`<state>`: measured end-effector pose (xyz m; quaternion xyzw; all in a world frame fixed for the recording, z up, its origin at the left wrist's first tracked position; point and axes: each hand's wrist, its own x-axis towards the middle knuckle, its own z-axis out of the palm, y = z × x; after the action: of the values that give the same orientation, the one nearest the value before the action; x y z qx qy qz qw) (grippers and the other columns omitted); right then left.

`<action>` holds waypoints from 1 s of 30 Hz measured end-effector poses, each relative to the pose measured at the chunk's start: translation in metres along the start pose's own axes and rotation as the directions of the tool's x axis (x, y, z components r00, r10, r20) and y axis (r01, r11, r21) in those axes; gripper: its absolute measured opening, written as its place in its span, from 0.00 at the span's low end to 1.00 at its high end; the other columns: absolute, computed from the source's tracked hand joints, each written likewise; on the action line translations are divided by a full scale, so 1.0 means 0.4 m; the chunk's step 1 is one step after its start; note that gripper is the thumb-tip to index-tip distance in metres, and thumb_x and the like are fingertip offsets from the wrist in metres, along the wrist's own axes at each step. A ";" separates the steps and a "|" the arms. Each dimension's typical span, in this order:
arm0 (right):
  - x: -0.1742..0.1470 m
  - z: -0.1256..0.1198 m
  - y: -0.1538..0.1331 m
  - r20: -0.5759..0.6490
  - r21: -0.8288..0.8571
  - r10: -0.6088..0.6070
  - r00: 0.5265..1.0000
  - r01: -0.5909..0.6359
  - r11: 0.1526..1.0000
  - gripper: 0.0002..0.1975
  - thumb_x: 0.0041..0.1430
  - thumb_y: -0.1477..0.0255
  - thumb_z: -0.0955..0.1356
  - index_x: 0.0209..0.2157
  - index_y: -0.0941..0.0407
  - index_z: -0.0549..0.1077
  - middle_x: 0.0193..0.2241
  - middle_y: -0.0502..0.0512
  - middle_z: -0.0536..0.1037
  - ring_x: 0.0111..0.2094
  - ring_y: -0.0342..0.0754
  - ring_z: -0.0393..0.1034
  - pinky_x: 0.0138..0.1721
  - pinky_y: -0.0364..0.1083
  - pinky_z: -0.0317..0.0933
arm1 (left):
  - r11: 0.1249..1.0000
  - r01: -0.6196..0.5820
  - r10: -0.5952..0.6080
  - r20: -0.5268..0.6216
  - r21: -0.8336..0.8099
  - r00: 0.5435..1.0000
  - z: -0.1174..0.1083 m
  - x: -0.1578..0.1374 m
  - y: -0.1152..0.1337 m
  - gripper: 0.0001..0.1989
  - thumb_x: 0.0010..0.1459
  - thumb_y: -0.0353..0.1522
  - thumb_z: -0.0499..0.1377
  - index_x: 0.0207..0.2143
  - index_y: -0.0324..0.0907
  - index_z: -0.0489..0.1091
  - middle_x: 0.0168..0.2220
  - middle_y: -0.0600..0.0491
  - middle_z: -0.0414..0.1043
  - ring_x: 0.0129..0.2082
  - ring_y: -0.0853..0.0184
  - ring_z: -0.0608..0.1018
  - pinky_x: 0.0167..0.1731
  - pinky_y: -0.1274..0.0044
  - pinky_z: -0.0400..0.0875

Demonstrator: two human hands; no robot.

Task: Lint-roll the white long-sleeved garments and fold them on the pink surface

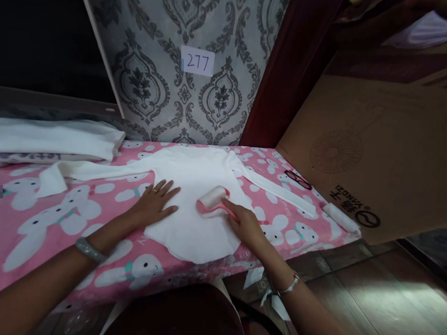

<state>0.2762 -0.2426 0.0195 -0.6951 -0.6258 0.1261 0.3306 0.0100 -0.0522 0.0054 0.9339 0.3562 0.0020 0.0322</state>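
A white long-sleeved shirt (194, 173) lies spread out with its sleeves stretched to both sides. Flat on its left part rests my left hand (155, 204), fingers apart and holding nothing. My right hand (245, 225) is wrapped round the pink handle of a lint roller (214, 198). The roller's white cylinder lies against the middle of the shirt. Pink cloth with white rabbits (74, 207) covers the surface underneath.
Folded white cloth (54, 139) lies at the back left, below a dark screen (47, 51). A white roll (340, 218) and dark-framed glasses (297, 179) lie at the right, beside a large cardboard box (383, 132). Paper scraps (280, 307) are on the floor.
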 end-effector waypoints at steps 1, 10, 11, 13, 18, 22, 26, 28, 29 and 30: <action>-0.022 -0.010 0.005 0.014 -0.024 -0.005 1.000 0.005 1.000 0.25 0.61 0.71 0.63 0.60 0.54 0.70 0.45 0.61 0.81 0.45 0.56 0.75 0.48 0.54 0.67 | 1.000 -0.005 0.005 0.002 -0.015 1.000 0.009 -0.002 -0.005 0.36 0.64 0.52 0.43 0.69 0.45 0.51 0.72 0.44 0.41 0.71 0.46 0.46 0.65 0.52 0.45; -0.289 -0.230 0.044 0.113 -0.075 0.103 0.988 -0.094 0.993 0.22 0.64 0.65 0.65 0.58 0.52 0.73 0.53 0.58 0.78 0.52 0.55 0.74 0.50 0.50 0.70 | 0.995 -0.067 0.063 -0.056 -0.075 0.996 0.031 -0.002 -0.027 0.36 0.63 0.54 0.45 0.68 0.47 0.54 0.72 0.44 0.45 0.70 0.46 0.48 0.65 0.52 0.45; -0.283 -0.232 0.037 0.094 -0.063 0.094 0.991 -0.089 0.994 0.21 0.64 0.64 0.65 0.58 0.52 0.73 0.53 0.57 0.77 0.53 0.55 0.73 0.51 0.50 0.70 | 0.994 -0.071 0.066 -0.058 -0.086 0.996 0.032 0.000 -0.030 0.35 0.63 0.53 0.46 0.67 0.47 0.55 0.71 0.44 0.46 0.70 0.47 0.49 0.65 0.53 0.46; -0.240 -0.205 0.014 0.046 -0.023 0.060 0.997 -0.059 0.998 0.22 0.65 0.64 0.65 0.58 0.52 0.72 0.55 0.57 0.76 0.55 0.55 0.72 0.52 0.50 0.69 | 0.992 -0.061 0.050 -0.094 -0.112 0.994 0.033 0.000 -0.038 0.32 0.64 0.49 0.47 0.65 0.45 0.59 0.71 0.44 0.49 0.70 0.49 0.51 0.64 0.56 0.49; -0.042 -0.017 -0.090 0.027 0.081 -0.109 0.994 0.106 0.991 0.23 0.64 0.67 0.65 0.60 0.52 0.71 0.53 0.58 0.78 0.53 0.55 0.74 0.52 0.52 0.69 | 0.985 0.134 -0.157 -0.240 -0.108 0.958 0.020 -0.023 -0.050 0.26 0.62 0.40 0.50 0.59 0.37 0.65 0.64 0.38 0.60 0.64 0.49 0.63 0.59 0.60 0.60; 0.027 0.096 -0.149 0.095 -0.003 -0.118 0.988 0.119 0.993 0.25 0.62 0.72 0.65 0.61 0.52 0.70 0.45 0.60 0.81 0.45 0.56 0.77 0.47 0.53 0.69 | 0.971 0.220 -0.238 -0.265 -0.097 0.934 0.006 -0.046 -0.045 0.26 0.60 0.39 0.51 0.58 0.36 0.66 0.57 0.37 0.67 0.56 0.48 0.69 0.53 0.58 0.65; -0.063 0.053 -0.119 0.170 -0.042 -0.121 0.978 0.130 0.991 0.25 0.64 0.73 0.62 0.62 0.54 0.68 0.42 0.62 0.81 0.40 0.55 0.78 0.43 0.52 0.71 | 0.974 0.187 -0.214 -0.261 -0.126 0.941 0.007 -0.051 -0.050 0.26 0.58 0.35 0.52 0.58 0.39 0.67 0.57 0.38 0.66 0.55 0.48 0.69 0.52 0.57 0.65; -0.126 -0.019 -0.085 0.205 -0.026 -0.106 0.973 0.114 0.993 0.24 0.65 0.70 0.62 0.62 0.53 0.69 0.45 0.62 0.81 0.42 0.54 0.78 0.43 0.51 0.71 | 0.981 0.123 -0.161 -0.283 -0.150 0.945 0.010 -0.049 -0.054 0.25 0.57 0.33 0.52 0.58 0.41 0.67 0.62 0.39 0.61 0.59 0.47 0.65 0.54 0.55 0.63; -0.151 -0.060 -0.068 0.231 -0.028 -0.090 0.969 0.099 0.995 0.23 0.65 0.69 0.62 0.61 0.52 0.69 0.47 0.62 0.81 0.43 0.54 0.78 0.43 0.51 0.72 | 0.986 0.049 -0.096 -0.304 -0.159 0.948 0.012 -0.047 -0.054 0.25 0.58 0.32 0.52 0.58 0.43 0.67 0.64 0.41 0.58 0.62 0.47 0.63 0.56 0.54 0.61; -0.168 -0.100 -0.052 0.258 -0.031 -0.073 0.963 0.084 0.996 0.22 0.65 0.68 0.63 0.60 0.51 0.70 0.49 0.61 0.80 0.45 0.54 0.78 0.44 0.50 0.72 | 0.985 -0.047 -0.011 -0.329 -0.168 0.944 0.012 -0.046 -0.052 0.23 0.58 0.32 0.52 0.57 0.45 0.68 0.66 0.43 0.57 0.64 0.48 0.61 0.58 0.54 0.59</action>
<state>0.2710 -0.3189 0.0464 -0.6542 -0.6930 0.1888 0.2369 -0.0174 -0.0494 -0.0001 0.9174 0.3463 0.1888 0.0536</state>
